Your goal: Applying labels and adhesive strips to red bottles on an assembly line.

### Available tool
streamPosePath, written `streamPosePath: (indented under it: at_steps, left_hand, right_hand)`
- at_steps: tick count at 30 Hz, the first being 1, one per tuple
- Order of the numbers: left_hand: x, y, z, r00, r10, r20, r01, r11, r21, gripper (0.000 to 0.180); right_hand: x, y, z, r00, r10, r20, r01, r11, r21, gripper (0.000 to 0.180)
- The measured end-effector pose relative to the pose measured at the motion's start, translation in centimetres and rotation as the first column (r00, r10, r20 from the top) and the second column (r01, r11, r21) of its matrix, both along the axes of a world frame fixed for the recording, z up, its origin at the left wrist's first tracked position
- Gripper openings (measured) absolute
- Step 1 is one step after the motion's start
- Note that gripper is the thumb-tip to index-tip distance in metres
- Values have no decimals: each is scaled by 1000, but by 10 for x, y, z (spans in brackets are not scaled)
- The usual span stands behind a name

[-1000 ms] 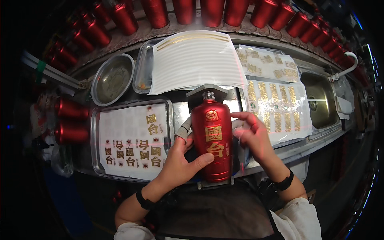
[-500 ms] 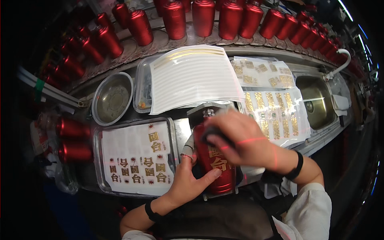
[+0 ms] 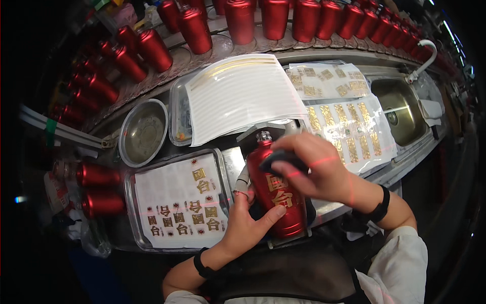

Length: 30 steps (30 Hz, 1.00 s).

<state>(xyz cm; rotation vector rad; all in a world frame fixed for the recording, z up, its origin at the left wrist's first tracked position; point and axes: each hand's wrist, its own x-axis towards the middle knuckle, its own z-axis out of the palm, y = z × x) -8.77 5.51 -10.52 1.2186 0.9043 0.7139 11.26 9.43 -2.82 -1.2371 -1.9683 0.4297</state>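
A red metallic bottle [image 3: 289,223] with large gold characters on its front lies leaning in a holder before me, its clear glass neck pointing away. My left hand [image 3: 248,218] grips its left side, the thumb resting across the front below the gold characters; one finger wears a pale wrapping. In my right hand [image 3: 321,164] is a small dark pad [image 3: 283,161], pressed against or just over the bottle's upper body; the exact contact is hidden. Left of the bottle, a metal tray [image 3: 132,202] bears a decal sheet [image 3: 162,185] with gold characters and small red marks.
Behind the bottle lies a stack of white sheets with gold stripes [image 3: 238,101]. Gold decal sheets [image 3: 349,131] lie to the right, beside a sink [image 3: 400,109]. A metal bowl [image 3: 144,131] stands left. Red bottles [image 3: 276,20] line the back; two more [image 3: 98,175] lie at left.
The whole view has shifted slightly. My right hand and the dark pad have moved slightly over the bottle, uncovering more of the upper gold character. My left hand keeps its grip.
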Motion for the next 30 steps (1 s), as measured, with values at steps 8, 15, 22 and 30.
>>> streamPosePath:
  at_steps: [8, 15, 22, 30]
  left_hand:
    - [-23, 6, -4, 934, -40, 354, 164, 931, -327, 75]
    - [-1, 1, 13, 958, 16, 287, 25, 990, -137, 71]
    - [1, -3, 9, 994, 33, 103, -26, 997, -66, 69]
    - [5, -3, 10, 995, 68, 75, -67, 998, -17, 73]
  right_hand:
    - [-15, -59, -10, 913, 322, 251, -377, 900, 218, 15]
    - [6, -70, -20, 985, 162, 60, -172, 954, 247, 25]
    - [13, -69, -46, 693, -537, -481, 252, 805, -536, 24]
    - [30, -66, -51, 730, -601, -325, 397, 760, -515, 23]
